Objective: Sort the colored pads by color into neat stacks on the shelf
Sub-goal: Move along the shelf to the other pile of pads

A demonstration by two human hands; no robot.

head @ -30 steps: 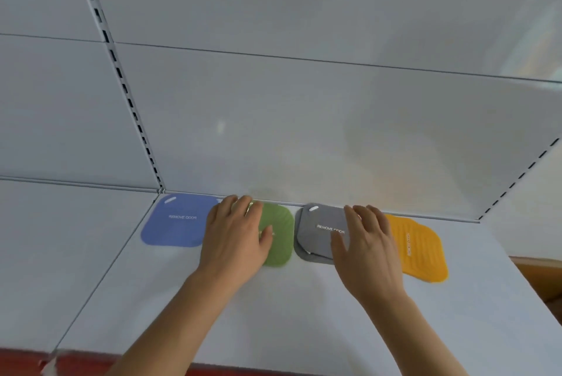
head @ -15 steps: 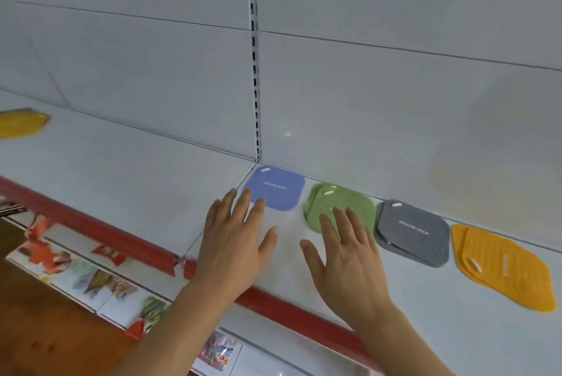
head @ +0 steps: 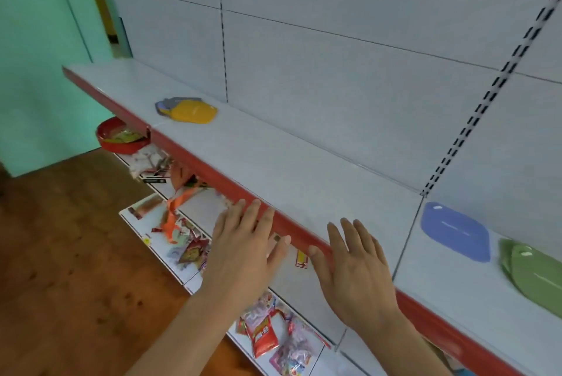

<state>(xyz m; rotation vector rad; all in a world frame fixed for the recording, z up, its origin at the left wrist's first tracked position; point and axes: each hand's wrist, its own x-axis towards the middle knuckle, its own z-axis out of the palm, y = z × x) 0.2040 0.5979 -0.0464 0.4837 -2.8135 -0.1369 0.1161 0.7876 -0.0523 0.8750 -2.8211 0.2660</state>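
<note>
Both hands flat, fingers straight, holding nothing: left hand (head: 243,249) and right hand (head: 354,272) at the shelf (head: 304,169) front edge. Blue pad (head: 455,231) and green pads (head: 535,277) lie right; yellow pad (head: 193,112) tops a mixed pile far left

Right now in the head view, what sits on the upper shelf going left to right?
Mixed pile topped by a yellow pad → left hand at the red shelf edge → right hand → blue pad → green pad stack.
</note>
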